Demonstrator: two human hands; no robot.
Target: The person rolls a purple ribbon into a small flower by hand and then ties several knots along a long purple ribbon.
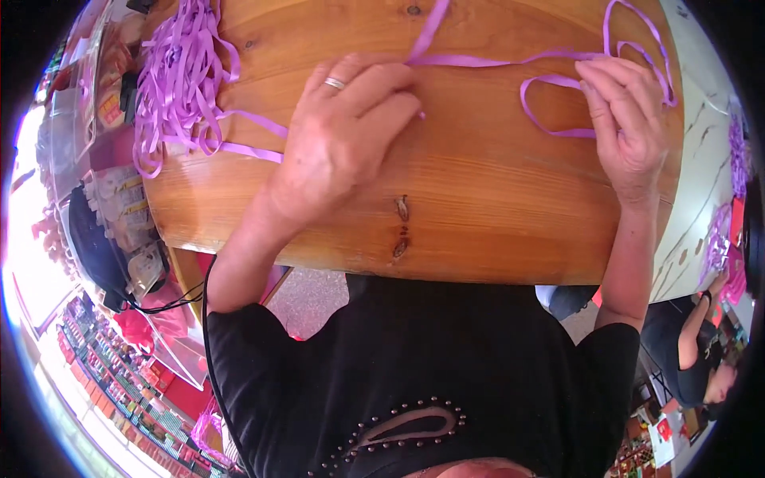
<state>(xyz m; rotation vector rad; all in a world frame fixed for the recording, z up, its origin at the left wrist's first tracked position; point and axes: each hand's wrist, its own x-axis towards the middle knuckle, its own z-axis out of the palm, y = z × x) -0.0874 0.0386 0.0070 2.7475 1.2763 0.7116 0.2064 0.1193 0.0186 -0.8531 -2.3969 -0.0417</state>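
Observation:
My left hand (343, 131), with a ring on one finger, is closed on a purple ribbon (466, 61). A tiny purple end pokes out by its fingertips, and two lengths run from under the hand toward the heap on the left. My right hand (629, 119) pinches the same kind of ribbon at the table's right side; its fingertips are partly hidden. One stretch spans the gap between my hands, nearly straight. Slack loops (542, 99) curl on both sides of my right hand. A tangled pile of purple ribbon (179, 76) lies at the table's far left.
The wooden table (478, 215) has a curved edge near my body. Bags and packets (119, 199) crowd its left side. At right stands a white marbled table (689, 191) with more purple ribbon (717, 239), where another person (689, 342) sits.

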